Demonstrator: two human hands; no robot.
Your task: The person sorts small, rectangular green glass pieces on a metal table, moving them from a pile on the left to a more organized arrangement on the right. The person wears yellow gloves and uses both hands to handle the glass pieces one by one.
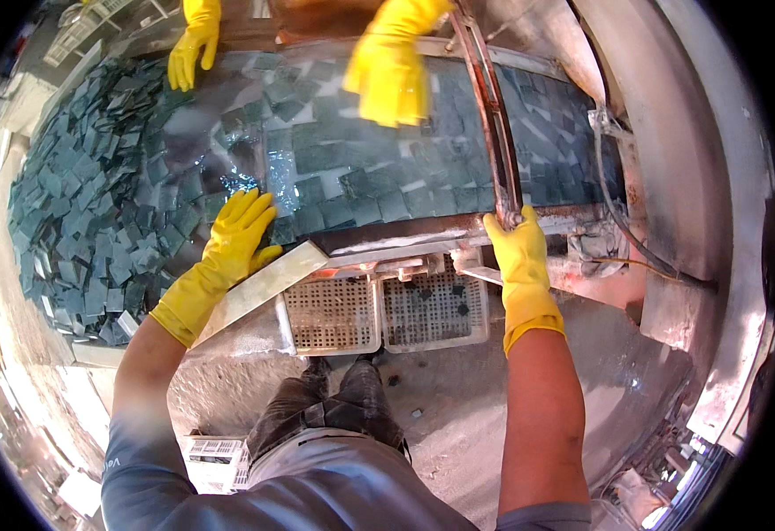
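Observation:
My left hand (239, 237), in a yellow rubber glove, reaches over the near edge of the wet work surface. Its fingers are stretched out flat by the dark green-grey square tiles (312, 219), and it holds nothing. My right hand (518, 252), gloved the same way, is at the near end of a rusty metal bar (492, 115) that crosses the surface. Thumb and forefinger lie on either side of the bar's end; the other fingers are mostly hidden. A thick heap of tiles (87, 203) lies to the left, while tiles farther right lie flatter.
Across the surface, another person's yellow-gloved hands (195, 55) reach in, one smeared by motion. A pale metal plate (268, 288) slants under my left forearm. Two plastic crates (333, 317) stand below the near edge. A cable (626, 230) hangs at the right.

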